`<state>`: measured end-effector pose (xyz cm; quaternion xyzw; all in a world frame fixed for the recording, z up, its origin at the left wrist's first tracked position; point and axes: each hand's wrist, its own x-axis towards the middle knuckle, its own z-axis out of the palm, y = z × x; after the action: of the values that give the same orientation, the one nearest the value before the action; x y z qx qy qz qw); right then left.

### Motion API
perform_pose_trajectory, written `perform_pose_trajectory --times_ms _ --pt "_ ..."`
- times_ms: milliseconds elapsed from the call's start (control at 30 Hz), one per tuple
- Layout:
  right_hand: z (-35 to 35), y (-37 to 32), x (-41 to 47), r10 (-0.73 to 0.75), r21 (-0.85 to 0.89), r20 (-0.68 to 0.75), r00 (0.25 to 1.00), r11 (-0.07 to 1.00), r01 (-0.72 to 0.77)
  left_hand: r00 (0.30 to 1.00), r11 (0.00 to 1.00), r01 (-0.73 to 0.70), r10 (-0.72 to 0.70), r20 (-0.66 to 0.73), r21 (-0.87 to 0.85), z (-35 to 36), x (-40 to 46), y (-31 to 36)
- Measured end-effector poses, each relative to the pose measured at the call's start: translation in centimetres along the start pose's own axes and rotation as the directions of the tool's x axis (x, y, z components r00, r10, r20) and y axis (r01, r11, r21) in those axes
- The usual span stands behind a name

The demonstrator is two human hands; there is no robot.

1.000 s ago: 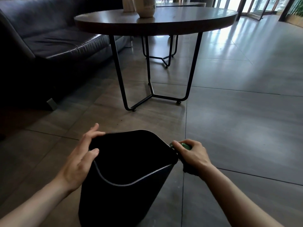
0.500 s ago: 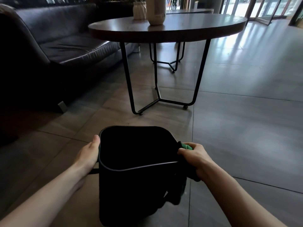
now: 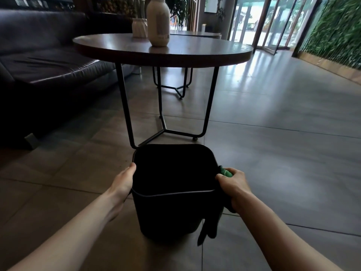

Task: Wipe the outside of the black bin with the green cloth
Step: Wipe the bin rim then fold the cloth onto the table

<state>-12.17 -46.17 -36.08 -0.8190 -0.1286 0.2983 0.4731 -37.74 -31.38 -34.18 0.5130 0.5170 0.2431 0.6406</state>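
The black bin (image 3: pixel 168 212) stands upright on the tiled floor right in front of me, its open top facing up. My left hand (image 3: pixel 124 181) lies against the bin's left wall at the rim, thumb on the edge; its fingers are hidden behind the wall. My right hand (image 3: pixel 233 185) grips the green cloth (image 3: pixel 225 172) against the bin's right wall near the rim. A dark tail of the cloth hangs down beside the bin's lower right corner.
A round wooden table (image 3: pixel 195 53) on thin black legs stands just beyond the bin, with a cream vase (image 3: pixel 158 22) on top. A dark leather sofa (image 3: pixel 48 61) fills the left. Open tiled floor (image 3: pixel 283 143) stretches right toward glass doors.
The bin went from tilted to upright. My left hand moved from the rim's top down to the left wall. The right hand kept the cloth on the right side.
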Motion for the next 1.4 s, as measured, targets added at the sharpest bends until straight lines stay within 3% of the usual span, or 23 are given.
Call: perform_pose_trajectory --times_ms 267,400,500,600,667,733,800,867,967,1067,1133,1233,1333,1400 --pt "0.3 1.3 -0.2 -0.005 -0.003 0.016 1.000 1.000 0.005 0.998 0.999 -0.029 0.027 0.049 0.042 -0.1 1.0 -1.5" --pt "-0.3 0.8 -1.1 -0.043 -0.037 0.042 0.998 0.998 0.044 0.999 0.988 -0.034 0.037 -0.012 0.152 -0.1 1.0 -2.0" --pt "-1.5 -0.7 -2.3 -0.122 -0.142 -0.042 0.992 0.983 0.115 1.000 0.989 -0.005 0.008 -0.017 0.149 -0.1 0.8 -2.3" --pt "-3.0 -3.9 -3.9 -0.192 -0.137 -0.094 0.977 0.974 0.178 0.999 0.982 0.012 -0.004 -0.043 0.188 -0.1 0.4 -2.1" --pt "-3.7 -6.3 -4.9 -0.241 -0.097 -0.064 0.968 0.967 0.234 0.990 0.893 -0.056 0.109 -0.094 0.446 -0.2 -0.2 -1.5" --pt "-4.0 -8.7 -6.2 -0.303 -0.050 -0.011 0.953 0.952 0.302 0.927 0.749 -0.222 0.361 -0.103 0.624 0.3 -1.3 -0.1" --pt "-3.8 -10.9 -7.7 -0.361 0.021 0.067 0.930 0.933 0.360 0.837 0.679 -0.440 0.547 -0.005 0.588 1.7 -2.6 1.8" --pt "-3.2 -12.9 -9.2 -0.388 0.158 0.170 0.906 0.918 0.364 0.818 0.677 -0.566 0.532 0.219 0.470 3.7 -4.0 3.3" --pt "-2.0 -14.9 -11.0 -0.393 0.404 0.332 0.857 0.881 0.248 0.832 0.778 -0.501 0.314 0.457 0.378 6.8 -6.1 3.2" --pt "-1.8 -15.0 -11.3 -0.360 0.521 0.474 0.804 0.850 0.074 0.864 0.850 -0.439 0.309 0.398 0.293 7.8 -6.2 2.7" --pt "-2.1 -14.2 -10.8 -0.331 0.509 0.496 0.803 0.860 0.041 0.879 0.869 -0.447 0.384 0.282 0.210 7.4 -6.1 3.6" --pt "-2.3 -12.4 -10.0 -0.336 0.386 0.433 0.837 0.908 0.164 0.897 0.903 -0.428 0.420 0.135 0.032 6.2 -6.0 5.6" --pt "-1.8 -10.0 -9.4 -0.373 0.195 0.490 0.788 0.928 0.318 0.894 0.930 -0.283 0.345 0.287 -0.235 5.9 -6.3 6.3" --pt "-1.4 -8.7 -9.2 -0.436 0.011 0.507 0.743 0.866 0.500 0.848 0.927 -0.275 0.360 0.390 -0.257 6.1 -6.8 6.0"
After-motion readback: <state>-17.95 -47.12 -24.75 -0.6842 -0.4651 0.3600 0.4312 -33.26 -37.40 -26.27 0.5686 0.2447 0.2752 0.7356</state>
